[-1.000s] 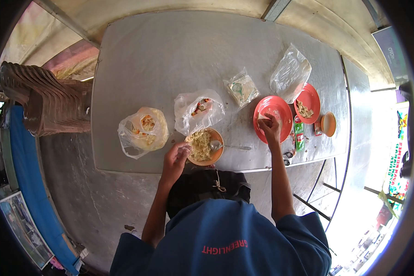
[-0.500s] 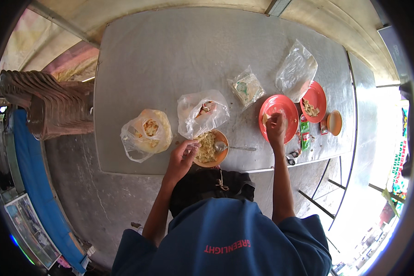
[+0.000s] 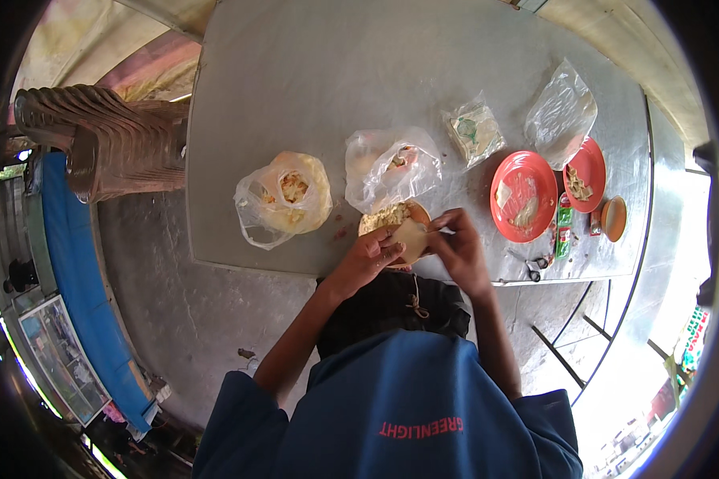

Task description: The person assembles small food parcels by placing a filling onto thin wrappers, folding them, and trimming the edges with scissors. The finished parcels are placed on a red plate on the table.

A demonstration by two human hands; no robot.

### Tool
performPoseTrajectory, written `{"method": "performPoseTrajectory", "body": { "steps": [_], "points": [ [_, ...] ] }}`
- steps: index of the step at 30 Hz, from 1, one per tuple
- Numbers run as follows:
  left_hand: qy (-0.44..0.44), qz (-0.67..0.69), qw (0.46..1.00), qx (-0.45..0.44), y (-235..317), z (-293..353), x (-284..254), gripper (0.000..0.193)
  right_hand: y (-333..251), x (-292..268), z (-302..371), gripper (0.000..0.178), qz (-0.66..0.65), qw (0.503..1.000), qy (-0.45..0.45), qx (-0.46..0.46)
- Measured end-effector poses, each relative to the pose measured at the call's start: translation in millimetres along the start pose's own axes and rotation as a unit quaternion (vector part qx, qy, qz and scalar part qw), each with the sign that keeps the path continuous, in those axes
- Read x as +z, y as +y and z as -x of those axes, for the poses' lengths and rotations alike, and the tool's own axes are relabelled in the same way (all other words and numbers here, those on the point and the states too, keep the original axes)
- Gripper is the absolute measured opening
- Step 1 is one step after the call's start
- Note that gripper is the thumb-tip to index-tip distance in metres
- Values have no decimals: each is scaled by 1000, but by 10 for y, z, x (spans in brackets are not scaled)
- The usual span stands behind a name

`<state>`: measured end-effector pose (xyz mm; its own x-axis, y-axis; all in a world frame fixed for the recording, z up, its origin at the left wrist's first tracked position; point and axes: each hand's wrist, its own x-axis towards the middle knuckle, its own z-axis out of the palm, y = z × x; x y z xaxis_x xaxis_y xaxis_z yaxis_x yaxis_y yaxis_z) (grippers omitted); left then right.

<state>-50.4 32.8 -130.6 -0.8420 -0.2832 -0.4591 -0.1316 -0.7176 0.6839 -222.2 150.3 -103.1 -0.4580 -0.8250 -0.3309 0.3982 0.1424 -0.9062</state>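
Note:
Above the orange bowl, near the table's front edge, I hold up a thin pale dough wrapper. My left hand pinches its left side between thumb and fingers. At its right edge is my right hand, closed, with fingers bent against the wrapper. Yellowish crumbly filling shows in the bowl behind it. The spoon is hidden. Off to the right, a red plate bears more pale wrappers. A smaller red plate holds folded pieces.
Two clear plastic bags of food, one at the left and one behind the bowl, sit on the metal table. A wrapper packet, an empty-looking bag, green sachets, scissors and a small orange bowl lie rightward.
My right hand has come left from the red plate to the bowl with a wrapper. My left hand now holds that wrapper too. The whole view has shifted.

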Motion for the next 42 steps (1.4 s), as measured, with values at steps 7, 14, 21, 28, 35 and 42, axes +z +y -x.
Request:
{"method": "performPoseTrajectory", "body": {
  "steps": [7,14,21,28,35,42],
  "points": [
    [182,-74,980,11,-139,135,-306,30,162,-22,49,30,521,829,76,-188],
    [203,-30,978,40,-187,205,-379,34,367,-523,167,24,599,797,41,-71],
    [271,-186,926,187,-329,145,-464,36,336,-319,222,6,587,802,43,-98],
    [298,-345,878,149,-323,199,-451,27,259,-172,175,8,612,781,35,-119],
    [300,-346,880,124,-295,210,-419,25,273,-135,197,10,610,783,-4,-118],
    [311,-348,873,143,-333,216,-417,25,320,14,118,9,581,804,-41,-121]
  ]
}}
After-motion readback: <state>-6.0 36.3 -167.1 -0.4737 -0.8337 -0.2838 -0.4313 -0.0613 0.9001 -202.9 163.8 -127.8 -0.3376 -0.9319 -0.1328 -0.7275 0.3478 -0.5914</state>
